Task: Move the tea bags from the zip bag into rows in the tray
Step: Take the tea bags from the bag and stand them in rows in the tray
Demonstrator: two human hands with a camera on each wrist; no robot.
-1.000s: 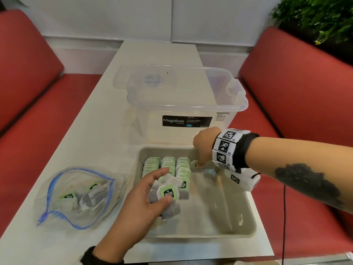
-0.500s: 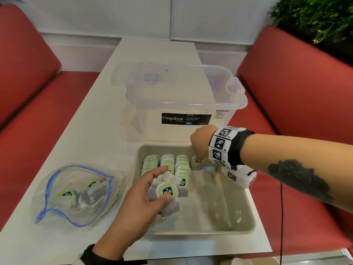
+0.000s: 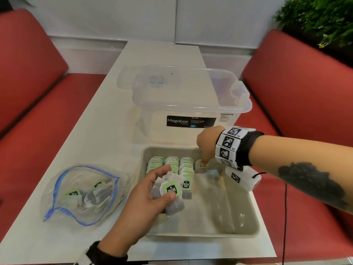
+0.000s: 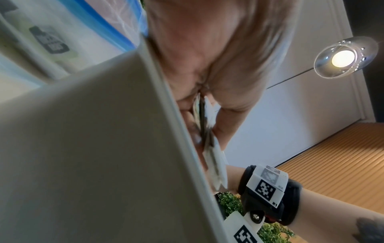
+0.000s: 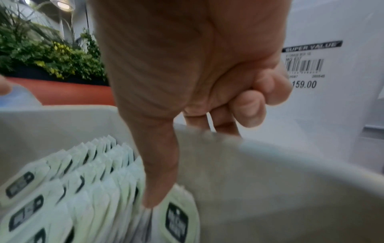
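A grey tray (image 3: 256,222) lies at the table's near edge. Three rows of green-labelled tea bags (image 3: 172,163) stand in its back left part. My left hand (image 3: 164,183) grips a bunch of tea bags (image 3: 171,190) over the tray's left side. My right hand (image 3: 203,163) is at the tray's back wall. Its thumb tip holds the top of a single tea bag (image 3: 199,169) that stands just right of the third row, its other fingers curled. The open zip bag (image 3: 63,188), left of the tray, contains several tea bags (image 3: 91,197).
A clear Megabox storage box (image 3: 191,104) stands right behind the tray, with its lid (image 3: 126,77) lying behind it. Red benches run along both sides of the narrow white table (image 3: 99,131). A plant (image 3: 317,18) is at the far right.
Little has changed. My right hand has stayed at the tray's back wall with its tea bag, and my left hand keeps its bunch in the same place.
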